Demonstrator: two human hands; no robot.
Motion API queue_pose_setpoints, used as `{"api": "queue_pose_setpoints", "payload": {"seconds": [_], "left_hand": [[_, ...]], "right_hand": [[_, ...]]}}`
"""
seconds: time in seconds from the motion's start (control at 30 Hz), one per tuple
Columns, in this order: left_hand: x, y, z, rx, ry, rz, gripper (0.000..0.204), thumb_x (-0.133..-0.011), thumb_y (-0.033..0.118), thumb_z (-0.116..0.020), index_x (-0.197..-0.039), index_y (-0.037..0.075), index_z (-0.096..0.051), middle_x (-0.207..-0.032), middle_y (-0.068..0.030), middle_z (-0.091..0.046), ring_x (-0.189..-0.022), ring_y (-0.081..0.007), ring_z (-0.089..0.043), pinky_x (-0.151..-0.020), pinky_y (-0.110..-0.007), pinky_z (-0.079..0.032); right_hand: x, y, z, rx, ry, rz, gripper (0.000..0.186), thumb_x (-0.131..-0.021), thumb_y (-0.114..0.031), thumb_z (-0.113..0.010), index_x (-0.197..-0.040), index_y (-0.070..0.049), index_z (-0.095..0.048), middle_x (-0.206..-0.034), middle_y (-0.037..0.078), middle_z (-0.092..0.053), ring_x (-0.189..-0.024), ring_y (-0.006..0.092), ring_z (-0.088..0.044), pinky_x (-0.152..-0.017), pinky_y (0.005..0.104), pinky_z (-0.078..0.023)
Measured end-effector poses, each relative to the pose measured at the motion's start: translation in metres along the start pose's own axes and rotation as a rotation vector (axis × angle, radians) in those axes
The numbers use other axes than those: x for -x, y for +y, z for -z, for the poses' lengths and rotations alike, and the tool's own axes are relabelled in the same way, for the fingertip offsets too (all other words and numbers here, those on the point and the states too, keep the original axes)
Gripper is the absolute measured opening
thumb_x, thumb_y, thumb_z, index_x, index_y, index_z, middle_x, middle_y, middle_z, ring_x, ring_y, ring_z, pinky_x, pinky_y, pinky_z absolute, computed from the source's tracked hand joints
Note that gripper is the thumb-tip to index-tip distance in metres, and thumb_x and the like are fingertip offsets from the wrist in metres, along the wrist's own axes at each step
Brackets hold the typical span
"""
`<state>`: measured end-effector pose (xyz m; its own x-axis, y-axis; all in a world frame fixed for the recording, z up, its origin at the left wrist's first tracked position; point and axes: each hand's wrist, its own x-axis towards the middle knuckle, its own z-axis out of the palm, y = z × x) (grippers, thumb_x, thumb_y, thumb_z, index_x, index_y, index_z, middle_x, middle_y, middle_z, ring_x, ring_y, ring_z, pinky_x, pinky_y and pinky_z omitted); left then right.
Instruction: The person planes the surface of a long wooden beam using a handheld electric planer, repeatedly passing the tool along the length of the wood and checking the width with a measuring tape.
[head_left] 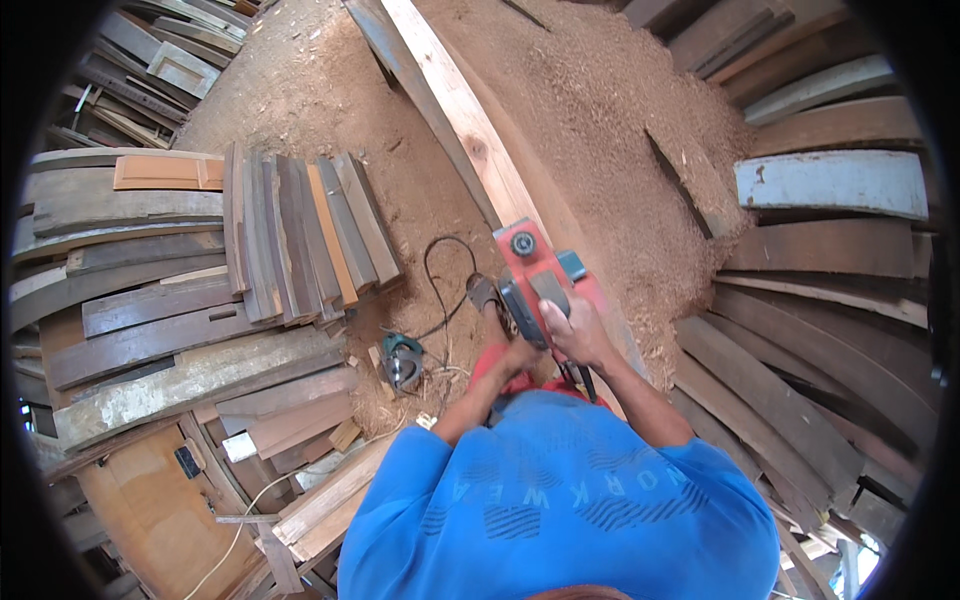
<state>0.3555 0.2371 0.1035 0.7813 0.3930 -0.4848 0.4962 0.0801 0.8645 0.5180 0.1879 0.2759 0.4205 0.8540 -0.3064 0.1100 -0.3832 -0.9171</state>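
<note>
Lettered blue shirt (560,540) lies nearest; right grip (575,328) clasps red planer (535,262), left grip (523,355) unclear.

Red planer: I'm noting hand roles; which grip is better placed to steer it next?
Probably the right grip: it clasps the red planer from above, over the pale plank. The left grip is at the planer's left side; its contact is unclear.
</note>
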Motion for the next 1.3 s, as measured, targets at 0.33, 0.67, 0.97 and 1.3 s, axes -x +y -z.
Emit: {"api": "queue_pose_setpoints", "payload": {"seconds": [0.33, 0.67, 0.97, 1.3], "left_hand": [[-0.008, -0.049, 0.027, 0.240, -0.079, -0.028, 0.035, -0.091, 0.003, -0.054, -0.126, 0.004, -0.060, -0.096, -0.0028, -0.062, -0.088, -0.0114, -0.058, -0.077, -0.026, -0.048], [-0.034, -0.090, 0.096, 0.135, 0.394, 0.129, 0.028, -0.095, 0.014, -0.055, -0.117, 0.000, -0.065, -0.101, -0.0158, -0.071, -0.099, -0.0257, -0.069, -0.092, -0.037, -0.052], [-0.007, -0.111, 0.077, -0.064, 0.443, 0.195, 0.046, -0.090, 0.022, -0.062, -0.128, -0.002, -0.060, -0.119, -0.0246, -0.069, -0.114, -0.0382, -0.066, -0.101, -0.042, -0.049], [-0.017, -0.056, 0.133, -0.042, 0.760, 0.027, 0.048, -0.093, 0.021, -0.061, -0.133, -0.006, -0.056, -0.132, -0.0278, -0.063, -0.125, -0.0373, -0.061, -0.105, -0.044, -0.047]], "right_hand": [[-0.279, -0.098, -0.027, 0.090, 0.064, 0.156, 0.056, -0.101, -0.055, -0.050, -0.086, -0.004, -0.066, -0.067, 0.007, -0.062, -0.062, 0.0176, -0.063, -0.060, 0.0368, -0.051], [-0.485, -0.152, -0.040, -0.024, -0.023, 0.133, 0.042, -0.103, -0.048, -0.055, -0.102, -0.009, -0.073, -0.073, -0.002, -0.063, -0.064, 0.0087, -0.058, -0.058, 0.0259, -0.049], [-0.343, -0.143, -0.029, 0.015, -0.052, -0.031, 0.042, -0.103, -0.046, -0.057, -0.093, -0.007, -0.070, -0.070, -0.002, -0.061, -0.061, 0.0083, -0.058, -0.055, 0.0272, -0.048], [-0.025, -0.008, 0.029, -0.016, -0.127, -0.024, 0.038, -0.099, -0.040, -0.058, -0.094, -0.002, -0.059, -0.066, 0.005, -0.057, -0.063, 0.0157, -0.059, -0.058, 0.0362, -0.048]]}}
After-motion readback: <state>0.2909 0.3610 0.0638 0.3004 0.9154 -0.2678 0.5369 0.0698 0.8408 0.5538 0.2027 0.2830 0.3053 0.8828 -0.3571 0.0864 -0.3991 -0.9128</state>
